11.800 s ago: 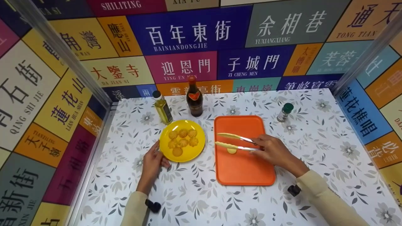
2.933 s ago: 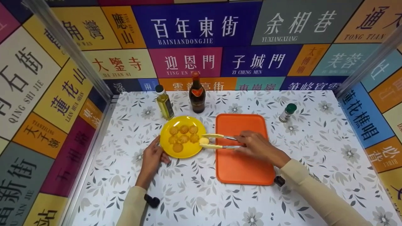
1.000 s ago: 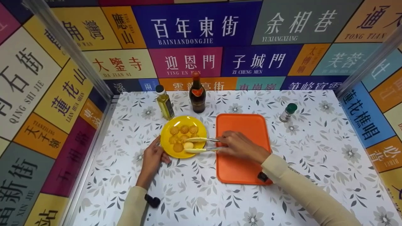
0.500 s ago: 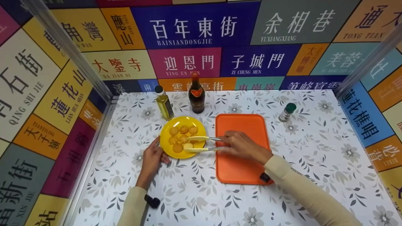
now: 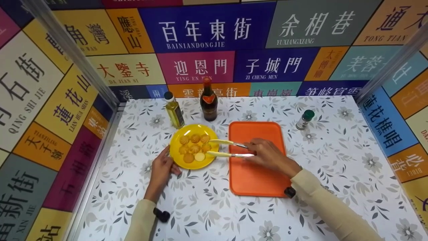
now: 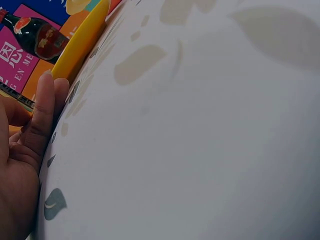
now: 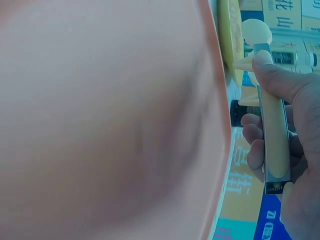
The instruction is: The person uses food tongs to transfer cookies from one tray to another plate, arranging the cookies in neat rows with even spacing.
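Note:
My right hand point(image 5: 269, 154) grips a pair of tongs point(image 5: 242, 155) with pale yellow ends and metal arms. The tongs are spread, their tips over the right side of a yellow plate point(image 5: 176, 160). Several golden cookies point(image 5: 195, 138) lie on the plate, most of them swirled. A smooth, pale round cookie point(image 5: 199, 157) sits at the plate's front, below the tongs' tips. My left hand point(image 5: 162, 167) rests on the table at the plate's left rim. In the left wrist view, fingers point(image 6: 44, 97) reach up right at the rim of the plate point(image 6: 82, 42).
An orange tray point(image 5: 255, 177) lies right of the plate, under my right hand. Behind the plate stand an oil bottle point(image 5: 174, 112) and a dark bottle point(image 5: 209, 105). A green-capped shaker point(image 5: 305, 119) stands at the back right. Printed walls point(image 5: 204, 30) enclose the flowered table point(image 5: 214, 207).
The pale cookie has gone from the tray to the plate, carried in the tongs. Over the last half second the tongs have released it and drawn back rightward. The left hand stays put.

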The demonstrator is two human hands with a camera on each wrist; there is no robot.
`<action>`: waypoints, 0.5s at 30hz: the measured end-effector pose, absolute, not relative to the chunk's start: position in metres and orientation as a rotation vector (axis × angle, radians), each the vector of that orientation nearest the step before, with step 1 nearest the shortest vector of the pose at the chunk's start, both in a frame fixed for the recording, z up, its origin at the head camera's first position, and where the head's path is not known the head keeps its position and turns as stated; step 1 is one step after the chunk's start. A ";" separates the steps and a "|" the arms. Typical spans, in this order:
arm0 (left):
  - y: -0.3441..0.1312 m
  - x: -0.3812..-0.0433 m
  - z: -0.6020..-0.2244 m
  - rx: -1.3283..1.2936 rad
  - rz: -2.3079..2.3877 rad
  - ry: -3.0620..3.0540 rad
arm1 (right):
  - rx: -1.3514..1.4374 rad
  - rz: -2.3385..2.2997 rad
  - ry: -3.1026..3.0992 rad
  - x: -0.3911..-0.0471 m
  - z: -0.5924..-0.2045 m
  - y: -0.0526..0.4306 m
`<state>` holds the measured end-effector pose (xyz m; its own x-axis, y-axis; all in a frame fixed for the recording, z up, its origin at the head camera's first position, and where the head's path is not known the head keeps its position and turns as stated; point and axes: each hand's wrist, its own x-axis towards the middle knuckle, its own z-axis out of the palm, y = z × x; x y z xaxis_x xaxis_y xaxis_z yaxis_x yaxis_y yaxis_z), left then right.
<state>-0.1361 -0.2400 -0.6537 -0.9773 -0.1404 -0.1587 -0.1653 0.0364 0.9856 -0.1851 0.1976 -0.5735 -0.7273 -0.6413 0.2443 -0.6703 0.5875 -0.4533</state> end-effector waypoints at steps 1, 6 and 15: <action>-0.240 -0.136 -0.653 -0.334 2.139 2.250 | 1.122 0.828 -2.745 -0.185 -0.574 0.200; -0.239 -0.136 -0.653 -0.296 2.148 2.256 | 1.037 0.895 -2.752 -0.180 -0.577 0.215; -0.240 -0.135 -0.653 -0.280 2.157 2.256 | 0.894 0.977 -2.788 -0.171 -0.582 0.237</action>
<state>-0.1349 -0.2398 -0.6532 -0.9840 -0.1231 -0.1286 -0.1340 0.0365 0.9903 -0.1708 0.2373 -0.5815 -0.8307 -0.5056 0.2329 -0.5404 0.6320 -0.5555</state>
